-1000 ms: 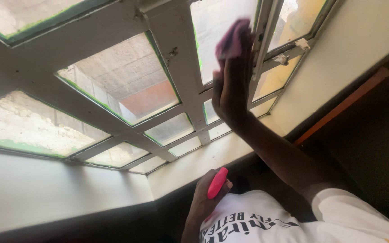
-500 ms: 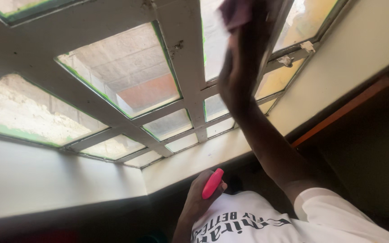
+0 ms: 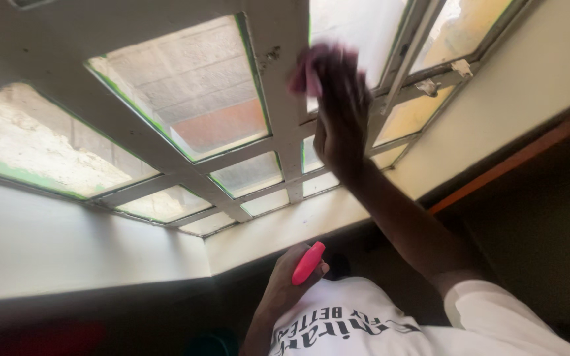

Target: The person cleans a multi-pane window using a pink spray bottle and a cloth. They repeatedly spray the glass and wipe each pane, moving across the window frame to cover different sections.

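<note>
My right hand is raised flat against a white-framed window and presses a pink cloth onto the glass beside the thick upright bar. The cloth shows only past my fingertips; the rest is hidden under the palm. My left hand stays low near my white printed shirt and is closed around a bright pink, elongated object, whose lower part is hidden in the fist.
The window has several glass panes with green-edged white bars and a small metal latch at the right. A pale sill runs below it. A dark wall with an orange strip lies to the right.
My right hand has swept the cloth down and to the left, from the top of the pane to beside the upright bar. My left hand kept hold of the pink object.
</note>
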